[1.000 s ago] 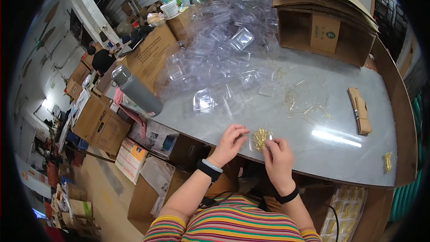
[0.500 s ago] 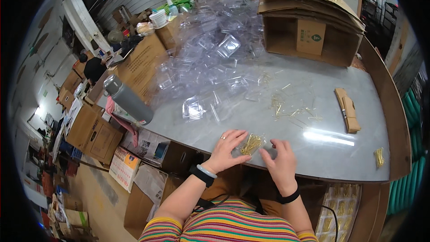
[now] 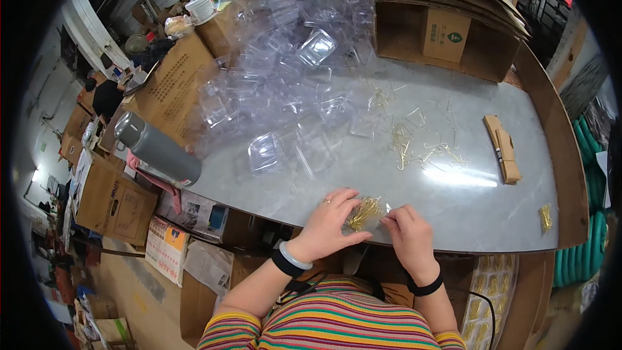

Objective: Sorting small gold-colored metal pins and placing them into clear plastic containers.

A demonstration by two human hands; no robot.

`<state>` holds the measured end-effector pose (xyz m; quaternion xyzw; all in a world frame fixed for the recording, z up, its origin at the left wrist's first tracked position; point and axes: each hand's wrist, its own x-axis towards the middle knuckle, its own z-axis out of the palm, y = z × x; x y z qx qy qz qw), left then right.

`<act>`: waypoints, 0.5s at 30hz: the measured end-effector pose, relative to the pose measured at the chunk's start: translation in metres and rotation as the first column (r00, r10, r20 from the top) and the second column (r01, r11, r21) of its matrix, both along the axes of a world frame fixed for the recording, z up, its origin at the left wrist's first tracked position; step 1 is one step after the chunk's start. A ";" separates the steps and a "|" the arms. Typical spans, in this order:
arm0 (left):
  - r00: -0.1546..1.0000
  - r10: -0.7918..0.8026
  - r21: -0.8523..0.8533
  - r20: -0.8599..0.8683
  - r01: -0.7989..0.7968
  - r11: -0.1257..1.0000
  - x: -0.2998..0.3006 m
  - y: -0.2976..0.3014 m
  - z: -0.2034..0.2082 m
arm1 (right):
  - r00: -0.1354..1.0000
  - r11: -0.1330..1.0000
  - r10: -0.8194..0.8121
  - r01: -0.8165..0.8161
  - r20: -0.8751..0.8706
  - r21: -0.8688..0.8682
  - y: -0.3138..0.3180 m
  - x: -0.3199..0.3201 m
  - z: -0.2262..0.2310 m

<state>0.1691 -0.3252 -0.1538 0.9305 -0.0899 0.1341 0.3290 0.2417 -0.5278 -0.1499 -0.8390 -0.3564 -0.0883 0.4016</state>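
Left hand [image 3: 329, 225] is spread, thumb and fingers either side of some gold hooks [image 3: 364, 212] in what looks like a clear box [image 3: 378, 218]; right hand [image 3: 409, 233] has its fingertips bunched at the right side, can't tell if they're pinching anything. That box sits by the counter's [image 3: 466, 214] near edge, with bare room rightward toward the cardboard wall [image 3: 558, 136]. Heap of clear containers [image 3: 278, 78] back left, big open carton [image 3: 405, 29] back right, rows of filled packs [image 3: 489, 291] below the counter.

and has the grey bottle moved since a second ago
No: the grey bottle keeps its place at the left end of the table; only the view has shifted.
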 end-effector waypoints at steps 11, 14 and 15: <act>0.987 -0.150 -0.188 0.064 0.159 0.969 0.009 0.024 -0.016 | 0.997 0.987 0.046 -0.055 -0.057 -0.153 0.011 0.014 0.017; 0.977 -0.198 -0.225 0.079 0.211 0.951 0.011 0.029 -0.017 | 0.994 0.989 0.035 -0.050 -0.105 -0.137 0.027 0.010 0.018; 0.977 -0.201 -0.234 0.077 0.214 0.948 0.010 0.029 -0.018 | 0.993 0.995 0.011 -0.023 -0.121 -0.098 0.030 0.008 0.010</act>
